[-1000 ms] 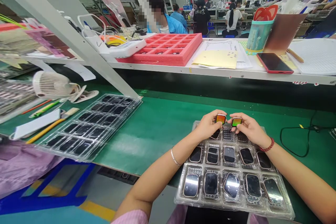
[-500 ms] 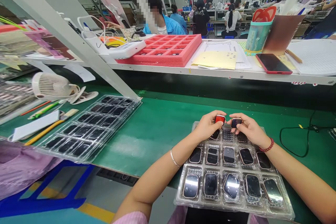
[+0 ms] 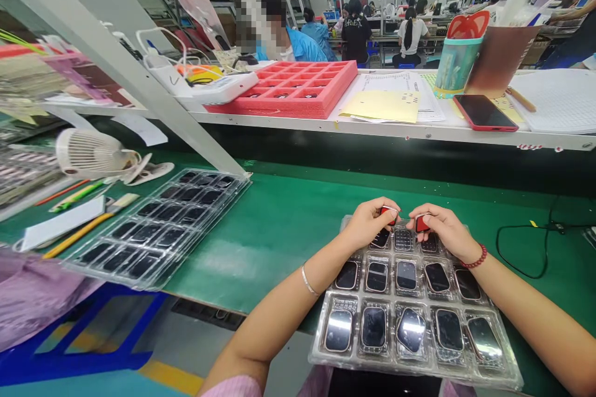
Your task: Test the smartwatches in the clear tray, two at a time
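Between thumb and fingers my left hand (image 3: 373,221) pinches a small rounded watch case (image 3: 388,214) whose visible face is red. Close beside it, my right hand (image 3: 440,228) grips a second watch case (image 3: 421,222), also showing red. Both hands are above the far edge of a clear plastic tray (image 3: 416,367). Watch screens with dark glass, such as this watch screen (image 3: 374,327), lie in the tray's pockets, some askew. One pocket (image 3: 403,239) in the far row, below my hands, shows only bare textured plastic.
Left on the green bench (image 3: 274,229) lies another filled clear tray (image 3: 158,229), near a white fan (image 3: 93,154) and a yellow-handled brush (image 3: 88,226). The shelf above carries a red foam tray (image 3: 298,90), papers, a phone (image 3: 485,113) and a cup (image 3: 459,65). A black cable (image 3: 521,273) lies right.
The piece in my right hand has turned from its dark face to a red one. My left hand has tilted its piece slightly. The tray has stayed put.
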### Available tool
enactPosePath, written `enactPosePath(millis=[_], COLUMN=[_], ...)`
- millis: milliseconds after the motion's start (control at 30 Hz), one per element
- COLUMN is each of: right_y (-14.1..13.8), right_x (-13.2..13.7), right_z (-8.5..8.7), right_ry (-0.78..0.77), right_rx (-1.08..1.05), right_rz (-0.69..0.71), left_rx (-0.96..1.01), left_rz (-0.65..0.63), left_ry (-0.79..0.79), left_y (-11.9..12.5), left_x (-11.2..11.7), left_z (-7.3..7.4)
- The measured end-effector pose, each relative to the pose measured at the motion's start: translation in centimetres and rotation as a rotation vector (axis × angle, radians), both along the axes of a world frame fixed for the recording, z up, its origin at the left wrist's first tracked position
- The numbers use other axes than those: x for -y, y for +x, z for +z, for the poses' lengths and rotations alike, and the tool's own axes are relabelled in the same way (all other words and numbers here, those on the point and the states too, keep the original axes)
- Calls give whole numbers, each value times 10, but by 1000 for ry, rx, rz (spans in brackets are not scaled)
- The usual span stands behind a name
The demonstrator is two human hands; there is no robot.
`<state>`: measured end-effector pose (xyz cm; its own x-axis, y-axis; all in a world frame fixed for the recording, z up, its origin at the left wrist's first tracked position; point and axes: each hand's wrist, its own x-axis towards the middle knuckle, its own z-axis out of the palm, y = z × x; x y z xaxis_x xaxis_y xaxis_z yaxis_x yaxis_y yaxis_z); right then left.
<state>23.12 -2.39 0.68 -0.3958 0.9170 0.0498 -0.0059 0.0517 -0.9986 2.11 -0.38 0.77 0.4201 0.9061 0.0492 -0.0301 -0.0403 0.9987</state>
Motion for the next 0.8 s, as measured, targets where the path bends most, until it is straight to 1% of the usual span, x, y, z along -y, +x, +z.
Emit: enactPosePath(millis=[300, 633, 800], right_y=[-1, -3, -3], right_x=[0, -2, -3], right_z=[-1, -3, -5], right_ry=[-9, 30, 24], right_rx=[15, 27, 7], right_rz=[-31, -61, -55], left_rx=[53, 36, 19], left_rz=[16, -4, -13], left_ry=[-76, -38, -18], left_y=[1, 2, 3], left_x=[2, 0, 0], left_z=[8, 0, 2])
